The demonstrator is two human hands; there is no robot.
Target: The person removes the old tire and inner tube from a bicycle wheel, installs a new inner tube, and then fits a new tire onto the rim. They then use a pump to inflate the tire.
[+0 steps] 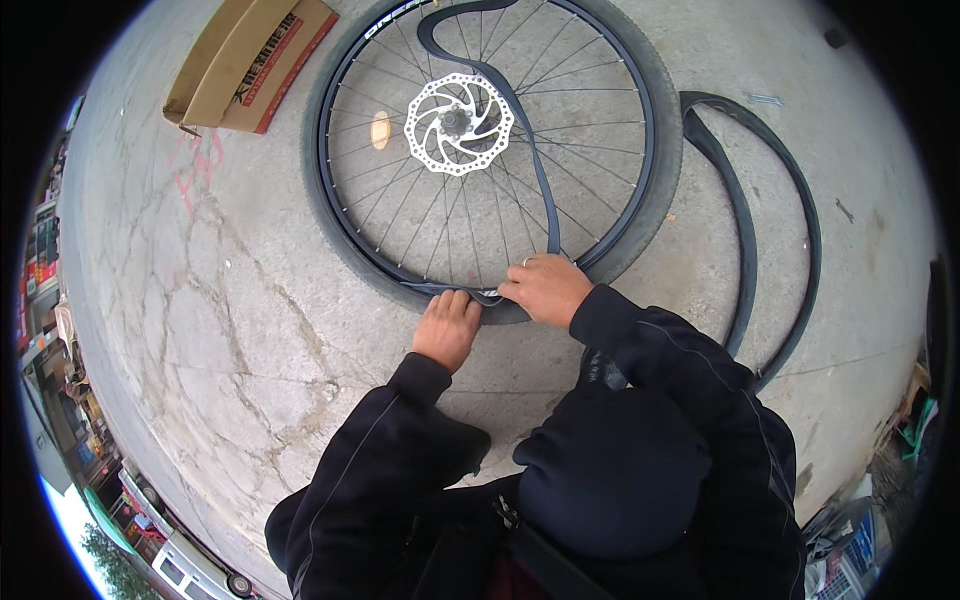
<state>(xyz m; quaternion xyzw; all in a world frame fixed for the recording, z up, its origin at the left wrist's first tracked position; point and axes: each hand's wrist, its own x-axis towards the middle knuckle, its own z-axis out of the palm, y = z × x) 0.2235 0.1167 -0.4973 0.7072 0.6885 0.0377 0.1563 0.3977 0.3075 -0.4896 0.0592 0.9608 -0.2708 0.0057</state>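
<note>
A bicycle wheel with tyre (659,135) lies flat on the concrete, its white brake rotor (430,140) facing up. A flat black inner tube (548,210) winds across the spokes and runs down to the lower rim. My left hand (447,328) has its fingers curled over the lower tyre and the tube's edge there, closed on them. Just right of it, my right hand (547,288) grips the tube at the rim with bent fingers; its fingertips are partly hidden.
A cardboard box (236,65) stands at upper left. A second long black tube (805,250) lies looped right of the wheel, near small metal spanners (843,208) (765,99). Assorted clutter and a white vehicle (195,570) show at the rims of the view.
</note>
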